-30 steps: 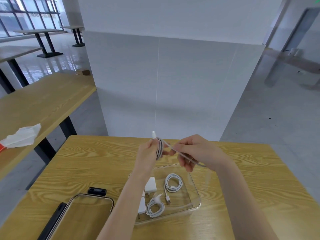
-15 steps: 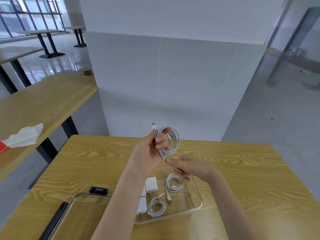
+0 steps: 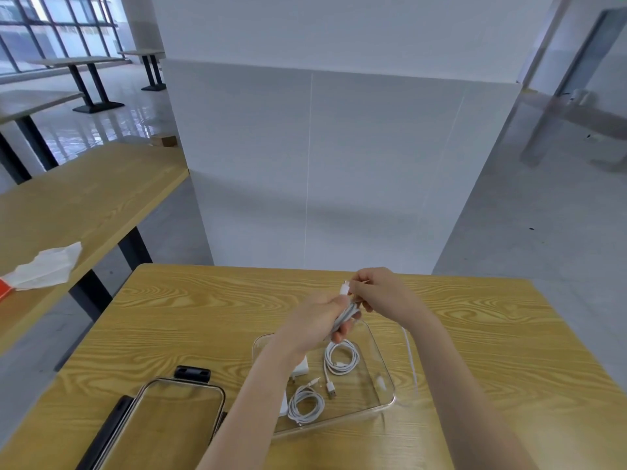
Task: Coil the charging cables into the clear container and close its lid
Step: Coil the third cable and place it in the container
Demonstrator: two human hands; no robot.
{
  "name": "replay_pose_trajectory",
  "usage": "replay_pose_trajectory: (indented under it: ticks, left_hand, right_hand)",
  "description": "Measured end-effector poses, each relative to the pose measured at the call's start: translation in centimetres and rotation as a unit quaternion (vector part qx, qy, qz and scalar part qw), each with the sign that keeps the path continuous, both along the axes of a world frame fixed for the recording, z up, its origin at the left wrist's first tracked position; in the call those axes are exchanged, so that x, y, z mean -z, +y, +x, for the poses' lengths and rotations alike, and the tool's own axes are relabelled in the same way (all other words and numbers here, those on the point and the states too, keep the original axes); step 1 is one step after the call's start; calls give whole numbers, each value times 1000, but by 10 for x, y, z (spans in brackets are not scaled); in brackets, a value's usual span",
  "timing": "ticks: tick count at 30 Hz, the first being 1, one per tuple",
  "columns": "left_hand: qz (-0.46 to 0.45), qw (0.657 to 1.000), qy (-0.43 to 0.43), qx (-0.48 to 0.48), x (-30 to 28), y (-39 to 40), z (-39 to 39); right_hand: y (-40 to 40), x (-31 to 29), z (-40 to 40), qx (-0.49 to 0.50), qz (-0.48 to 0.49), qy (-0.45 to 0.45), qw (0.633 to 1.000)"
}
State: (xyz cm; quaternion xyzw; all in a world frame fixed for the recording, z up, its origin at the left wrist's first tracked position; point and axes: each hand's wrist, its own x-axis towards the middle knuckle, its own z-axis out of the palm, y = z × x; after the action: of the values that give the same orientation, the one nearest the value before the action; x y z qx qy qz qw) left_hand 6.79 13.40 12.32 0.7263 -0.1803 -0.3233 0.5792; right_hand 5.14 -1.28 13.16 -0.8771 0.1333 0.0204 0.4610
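My left hand (image 3: 320,317) grips a bundled white cable (image 3: 346,315) above the far end of the clear container (image 3: 385,366). My right hand (image 3: 376,288) pinches that cable's white plug end (image 3: 345,287) just above the bundle. Inside the container lie two coiled white cables (image 3: 341,357) (image 3: 305,403) and white charger plugs (image 3: 300,368), partly hidden by my left forearm. The clear lid (image 3: 176,422) with black clasps lies flat on the table to the left of the container.
The wooden table (image 3: 492,351) holds everything. A thin white cord (image 3: 412,357) lies beside the container's right wall. A second wooden table (image 3: 84,191) on the left carries crumpled white tissue (image 3: 44,268). A white pillar stands behind.
The open loop held up by my left hand has been lowered and squeezed into a tight bundle. My right hand rose from below the coil to the plug end at its top.
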Motion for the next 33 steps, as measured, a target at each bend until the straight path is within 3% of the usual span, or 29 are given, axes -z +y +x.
replay_pose_trajectory:
  ticks: [7, 14, 17, 20, 25, 30, 33]
  left_hand:
    - [71, 990, -79, -90, 12, -15, -5]
    - [2, 976, -80, -201, 15, -15, 10]
    - [-51, 970, -18, -237, 12, -13, 15]
    - [-187, 949, 98, -234, 6, -9, 16]
    - [-396, 852, 267, -216, -6, -2, 20]
    - [-383, 882, 249, -114, -15, 7, 14]
    - [-328, 920, 212, -28, -21, 13, 10]
  right_hand:
    - [13, -8, -3, -66, -108, -8, 992]
    - [25, -11, -20, -8, 65, -77, 995]
    - [29, -11, -24, -51, 121, -53, 990]
    - [26, -2, -25, -92, 172, -11, 981]
    - [20, 10, -28, -206, 122, 74, 968]
    - [9, 37, -17, -224, -42, 107, 968]
    - [2, 50, -10, -164, -51, 98, 980]
